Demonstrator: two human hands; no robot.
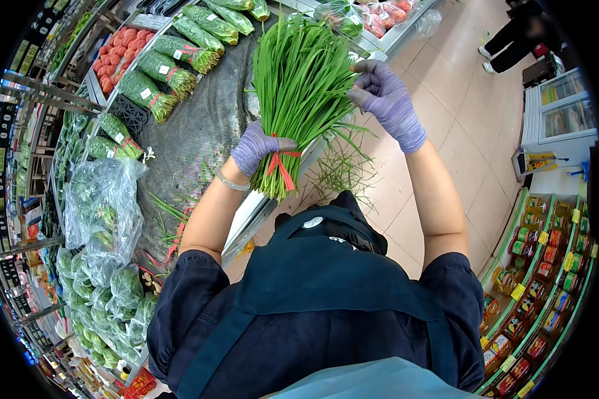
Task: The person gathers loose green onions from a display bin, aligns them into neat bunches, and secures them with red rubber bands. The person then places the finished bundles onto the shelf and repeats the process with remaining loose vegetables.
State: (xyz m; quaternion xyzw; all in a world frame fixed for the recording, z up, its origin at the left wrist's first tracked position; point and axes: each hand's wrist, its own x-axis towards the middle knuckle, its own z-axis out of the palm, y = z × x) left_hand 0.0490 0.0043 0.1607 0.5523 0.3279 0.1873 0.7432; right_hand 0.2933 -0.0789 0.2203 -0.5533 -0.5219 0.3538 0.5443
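Note:
A big bunch of green garlic chives (302,80) stands fanned out before me, its stem ends towards my body. Red tape (281,169) binds it low around the stems. My left hand (259,147), in a purple knit glove, grips the bunch just above the tape, thumb across the front. At the right edge of the leaves is my right hand (384,99), gloved alike, with fingers curled and thumb near the index finger. Whether a leaf is pinched there is too small to tell. Loose leaf scraps (342,169) lie on the floor below the bunch.
A dark mesh mat (194,129) covers the display counter at left. Wrapped vegetable bundles (149,92), a clear plastic bag (105,204) and bagged greens (100,304) sit along it. Shelves of jars (534,279) curve at right. Another person (519,40) stands on the tiled floor (459,119).

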